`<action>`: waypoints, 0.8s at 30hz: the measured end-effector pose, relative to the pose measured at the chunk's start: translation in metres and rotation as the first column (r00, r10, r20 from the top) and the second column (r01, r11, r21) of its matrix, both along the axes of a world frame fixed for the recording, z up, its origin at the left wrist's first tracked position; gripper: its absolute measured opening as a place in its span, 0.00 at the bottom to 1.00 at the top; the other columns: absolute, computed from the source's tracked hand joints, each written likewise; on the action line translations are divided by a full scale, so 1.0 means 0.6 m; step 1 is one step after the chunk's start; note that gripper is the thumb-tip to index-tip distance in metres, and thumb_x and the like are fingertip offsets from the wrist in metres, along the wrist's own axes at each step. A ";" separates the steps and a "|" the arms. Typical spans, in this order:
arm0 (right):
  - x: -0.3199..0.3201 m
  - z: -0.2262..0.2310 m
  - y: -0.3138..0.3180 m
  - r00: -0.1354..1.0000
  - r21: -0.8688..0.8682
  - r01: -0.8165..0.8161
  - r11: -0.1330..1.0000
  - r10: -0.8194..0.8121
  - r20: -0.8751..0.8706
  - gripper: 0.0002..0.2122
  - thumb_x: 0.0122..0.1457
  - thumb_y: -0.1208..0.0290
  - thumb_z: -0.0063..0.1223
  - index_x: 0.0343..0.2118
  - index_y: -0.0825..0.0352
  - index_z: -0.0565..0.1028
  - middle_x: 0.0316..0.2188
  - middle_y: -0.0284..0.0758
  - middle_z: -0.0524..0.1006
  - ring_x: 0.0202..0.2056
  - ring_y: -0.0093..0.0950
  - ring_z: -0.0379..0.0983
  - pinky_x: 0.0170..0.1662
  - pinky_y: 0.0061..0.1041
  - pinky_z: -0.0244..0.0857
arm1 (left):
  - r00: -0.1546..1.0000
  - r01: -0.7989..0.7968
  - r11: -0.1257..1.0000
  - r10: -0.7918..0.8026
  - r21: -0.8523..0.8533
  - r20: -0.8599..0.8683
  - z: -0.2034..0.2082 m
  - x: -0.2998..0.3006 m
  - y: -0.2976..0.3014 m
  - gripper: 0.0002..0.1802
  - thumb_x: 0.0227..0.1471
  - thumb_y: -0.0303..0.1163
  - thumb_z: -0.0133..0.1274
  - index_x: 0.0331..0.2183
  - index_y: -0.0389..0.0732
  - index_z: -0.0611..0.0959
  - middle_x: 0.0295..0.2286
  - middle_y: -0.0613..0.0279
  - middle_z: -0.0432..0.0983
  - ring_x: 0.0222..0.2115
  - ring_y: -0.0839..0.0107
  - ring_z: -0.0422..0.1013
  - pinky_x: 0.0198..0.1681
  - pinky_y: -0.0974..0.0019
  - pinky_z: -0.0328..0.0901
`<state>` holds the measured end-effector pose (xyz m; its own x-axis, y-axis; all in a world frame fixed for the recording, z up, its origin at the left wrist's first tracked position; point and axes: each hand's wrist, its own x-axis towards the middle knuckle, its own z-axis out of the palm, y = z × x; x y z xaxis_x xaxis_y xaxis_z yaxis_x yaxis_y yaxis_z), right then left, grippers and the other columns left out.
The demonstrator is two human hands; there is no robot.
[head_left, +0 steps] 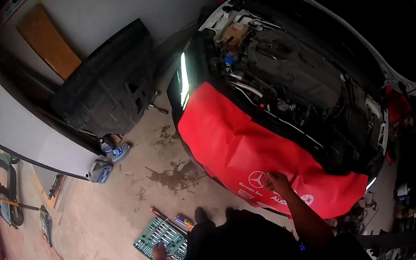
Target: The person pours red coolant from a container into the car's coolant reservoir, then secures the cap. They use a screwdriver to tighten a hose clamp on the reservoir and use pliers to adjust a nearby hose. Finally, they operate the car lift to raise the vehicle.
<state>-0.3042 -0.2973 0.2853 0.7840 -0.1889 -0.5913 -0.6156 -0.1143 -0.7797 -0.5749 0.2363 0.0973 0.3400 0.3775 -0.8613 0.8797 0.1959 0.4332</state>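
My left hand (159,251) is low in the view, over a green socket set case (146,238) lying on the floor with rows of shiny sockets and bits. Its fingers look closed; whatever they hold is too small to make out. Farther right, my right hand (278,182) is over a red fender cover (217,123) draped across the front of a car. Those fingers are curled together, and I cannot see what is between them. Behind the cover lies the open engine bay (289,65), with a blue cap (229,60) and a dark engine cover.
Beside the case lie a red-tipped tool (158,212) and a small yellow and blue box (183,220). Plastic bottles (101,170) stand near a white panel (25,118). A black undertray (111,85) leans at the wall. The raised hood (361,12) overhangs the right.
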 end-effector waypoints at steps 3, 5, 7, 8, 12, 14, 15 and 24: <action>-0.061 0.008 -0.020 0.992 0.031 0.113 0.993 -0.115 0.050 0.19 0.62 0.53 0.51 0.37 0.69 0.75 0.26 0.36 0.78 0.22 0.26 0.76 0.23 0.23 0.66 | 0.973 0.226 0.974 -0.225 0.026 -0.046 0.004 0.099 0.085 0.24 0.59 0.49 0.43 0.51 0.44 0.70 0.35 0.56 0.71 0.26 0.60 0.74 0.26 0.56 0.73; -0.100 0.003 -0.039 0.981 0.086 0.184 0.979 -0.189 0.053 0.18 0.62 0.53 0.51 0.37 0.68 0.74 0.25 0.35 0.78 0.23 0.26 0.76 0.24 0.22 0.67 | 0.975 0.220 0.974 -0.218 0.044 -0.044 0.023 0.172 0.092 0.26 0.59 0.49 0.43 0.51 0.41 0.70 0.38 0.54 0.70 0.30 0.58 0.74 0.29 0.53 0.72; -0.130 -0.002 -0.050 0.960 0.069 0.265 0.962 -0.270 0.073 0.17 0.62 0.54 0.51 0.36 0.67 0.74 0.24 0.34 0.77 0.23 0.24 0.75 0.25 0.22 0.67 | 0.972 0.234 0.970 -0.233 0.069 -0.019 0.064 0.226 0.085 0.27 0.58 0.50 0.43 0.51 0.41 0.70 0.40 0.52 0.70 0.33 0.56 0.72 0.32 0.49 0.71; -0.141 -0.007 -0.052 0.945 0.085 0.315 0.945 -0.321 0.062 0.17 0.62 0.54 0.50 0.36 0.67 0.74 0.25 0.33 0.77 0.22 0.24 0.75 0.25 0.22 0.67 | 0.962 0.274 0.959 -0.274 0.067 -0.011 0.074 0.245 0.083 0.28 0.58 0.50 0.43 0.52 0.41 0.69 0.42 0.51 0.68 0.34 0.54 0.72 0.33 0.48 0.71; -0.163 -0.030 -0.073 0.891 0.104 0.433 0.896 -0.442 0.101 0.15 0.63 0.57 0.48 0.36 0.67 0.75 0.26 0.33 0.78 0.23 0.23 0.75 0.26 0.23 0.67 | 0.936 0.352 0.936 -0.352 0.000 0.015 0.083 0.335 0.023 0.31 0.58 0.51 0.44 0.56 0.42 0.64 0.45 0.49 0.65 0.36 0.50 0.71 0.34 0.46 0.70; -0.164 -0.042 -0.075 0.862 0.083 0.488 0.869 -0.495 0.108 0.15 0.62 0.58 0.48 0.36 0.68 0.75 0.28 0.34 0.79 0.23 0.23 0.75 0.26 0.22 0.67 | 0.857 0.504 0.863 -0.503 0.026 0.113 0.151 0.395 -0.065 0.29 0.59 0.49 0.45 0.56 0.43 0.66 0.43 0.55 0.67 0.35 0.57 0.72 0.32 0.54 0.71; -0.168 -0.057 -0.078 0.835 0.179 0.515 0.838 -0.538 0.118 0.15 0.63 0.59 0.48 0.37 0.68 0.75 0.28 0.34 0.79 0.23 0.23 0.75 0.27 0.21 0.67 | 0.798 0.579 0.814 -0.576 0.038 0.176 0.174 0.428 -0.103 0.28 0.60 0.48 0.45 0.56 0.43 0.67 0.42 0.57 0.67 0.35 0.60 0.72 0.32 0.57 0.71; -0.223 -0.017 -0.105 0.715 0.171 0.664 0.728 -0.685 0.140 0.16 0.64 0.59 0.48 0.43 0.68 0.75 0.29 0.34 0.79 0.27 0.23 0.77 0.29 0.21 0.70 | 0.258 0.919 0.381 -0.778 0.103 0.572 0.343 0.639 -0.437 0.24 0.63 0.40 0.42 0.56 0.38 0.68 0.47 0.58 0.70 0.38 0.68 0.72 0.36 0.65 0.69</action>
